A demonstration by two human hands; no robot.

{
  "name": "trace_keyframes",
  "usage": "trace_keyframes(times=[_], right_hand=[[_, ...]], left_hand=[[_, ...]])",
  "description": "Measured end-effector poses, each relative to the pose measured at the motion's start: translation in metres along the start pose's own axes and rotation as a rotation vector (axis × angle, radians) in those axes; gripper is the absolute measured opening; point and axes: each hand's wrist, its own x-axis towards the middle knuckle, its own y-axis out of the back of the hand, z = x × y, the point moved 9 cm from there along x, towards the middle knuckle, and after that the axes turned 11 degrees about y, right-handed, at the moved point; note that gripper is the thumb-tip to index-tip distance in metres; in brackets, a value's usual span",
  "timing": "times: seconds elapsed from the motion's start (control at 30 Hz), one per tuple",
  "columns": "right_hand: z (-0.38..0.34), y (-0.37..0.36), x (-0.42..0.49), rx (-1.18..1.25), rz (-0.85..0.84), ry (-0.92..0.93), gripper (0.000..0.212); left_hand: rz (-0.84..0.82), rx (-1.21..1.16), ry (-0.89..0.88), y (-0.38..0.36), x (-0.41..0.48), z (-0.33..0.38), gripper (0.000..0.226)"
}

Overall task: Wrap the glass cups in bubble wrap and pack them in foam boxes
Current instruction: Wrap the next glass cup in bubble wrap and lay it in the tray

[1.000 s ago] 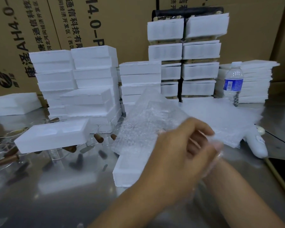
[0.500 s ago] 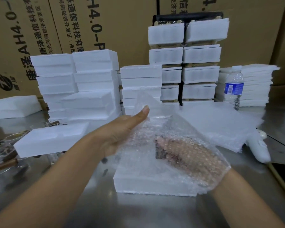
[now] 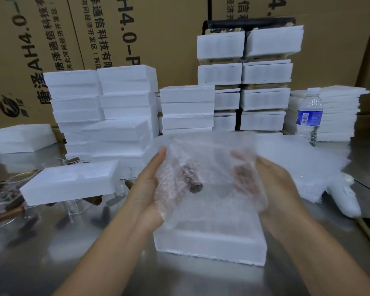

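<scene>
Both my hands hold a sheet of bubble wrap (image 3: 212, 165) bundled around a glass cup, of which only the brown handle (image 3: 191, 178) shows through. My left hand (image 3: 144, 189) cups the bundle's left side, fingers under the wrap. On the right side my right hand (image 3: 280, 184) grips the bundle, its fingers visible through the plastic. The bundle hangs just above an open white foam box (image 3: 209, 242) on the steel table. More glass cups with brown handles (image 3: 9, 210) lie at the left, partly under a foam box (image 3: 68, 182).
Stacks of white foam boxes (image 3: 124, 107) line the back in front of cardboard cartons (image 3: 51, 39). A pile of bubble wrap sheets (image 3: 303, 165), a water bottle (image 3: 310, 114) and a white hand tool (image 3: 344, 199) lie at the right.
My left hand, held flat and open beside the wrap before, now cups the bundle's left side. My right hand has moved from under the sheet to the right side. The cup's handle now shows.
</scene>
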Motion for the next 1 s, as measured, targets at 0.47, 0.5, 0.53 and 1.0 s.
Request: trace_keyframes(times=[0.47,0.5,0.53,1.0], right_hand=[[0.005,-0.028,-0.014,-0.220,-0.116,0.170,0.016],[0.003,-0.024,-0.012,-0.197,-0.078,0.176,0.015],[0.000,-0.021,-0.011,-0.188,-0.057,0.187,0.015],[0.007,-0.025,-0.009,0.131,-0.126,0.059,0.034]], left_hand=[[-0.115,-0.126,-0.146,0.020,0.001,0.000,0.101],[-0.089,-0.117,-0.163,0.024,0.002,0.002,0.102],[-0.088,-0.108,-0.171,0.024,0.002,0.002,0.101],[0.020,0.240,-0.259,0.010,-0.010,-0.004,0.075]])
